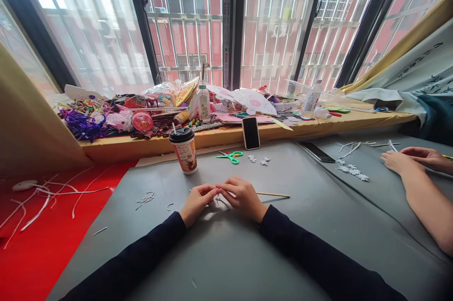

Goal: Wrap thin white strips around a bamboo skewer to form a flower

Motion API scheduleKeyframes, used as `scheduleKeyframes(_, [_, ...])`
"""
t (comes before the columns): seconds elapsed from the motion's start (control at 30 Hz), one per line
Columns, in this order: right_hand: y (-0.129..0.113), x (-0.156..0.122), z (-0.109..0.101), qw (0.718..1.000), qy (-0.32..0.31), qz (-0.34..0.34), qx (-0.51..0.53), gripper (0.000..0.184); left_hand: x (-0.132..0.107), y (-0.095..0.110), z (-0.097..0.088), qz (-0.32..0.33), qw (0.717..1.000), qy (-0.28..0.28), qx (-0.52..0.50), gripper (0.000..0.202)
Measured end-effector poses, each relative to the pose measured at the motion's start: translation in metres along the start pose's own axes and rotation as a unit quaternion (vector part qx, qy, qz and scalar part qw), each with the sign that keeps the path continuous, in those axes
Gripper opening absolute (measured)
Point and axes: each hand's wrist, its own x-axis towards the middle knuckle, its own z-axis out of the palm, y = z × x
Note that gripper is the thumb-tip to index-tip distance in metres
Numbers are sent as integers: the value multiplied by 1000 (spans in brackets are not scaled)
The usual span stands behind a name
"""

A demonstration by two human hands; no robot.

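My left hand (198, 203) and my right hand (243, 198) meet over the grey table, both closed with fingertips together. Pinched between them is a white pipe cleaner (222, 202), bent into a small shape that the fingers partly hide. A thin wooden stick (274, 194) lies beyond my right hand, its near end covered by it. Several short cut pieces of white pipe cleaner (145, 198) are scattered left of my left hand. Farther back are green-handled scissors (233, 157) and small white flower shapes (264, 162).
A lidded paper cup (184, 152) with a straw stands behind my left hand. One phone (251, 133) leans on the crowded sill; another phone (318, 152) lies flat at right. Another person's hands (403, 163) work near white flowers (353, 171). Long white stems (46, 197) lie on red cloth.
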Motion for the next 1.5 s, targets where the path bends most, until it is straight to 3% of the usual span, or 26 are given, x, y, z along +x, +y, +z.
scheduleKeyframes(0.33, [-1, 4, -5, 994, 6, -45, -98, 21, 0, -2, 0, 20, 1000, -6, 24, 31])
scheduleKeyframes(0.53, [-6, 6, -10, 991, 1, -29, -134, 23, 2, -7, -1, 34, 999, -1, 40, 33])
scheduleKeyframes(0.87, [-7, 5, -4, 996, -30, 43, -69, 25, 2, -5, 0, 24, 998, 10, 51, 33])
scheduleKeyframes(1.07, [-8, 2, -2, 994, -44, 101, -13, 22, 1, -1, 0, 4, 999, -16, 45, 34])
scheduleKeyframes(1.5, [-11, 4, -4, 993, -33, 102, 42, 22, 1, 0, -3, -28, 997, -69, -19, 31])
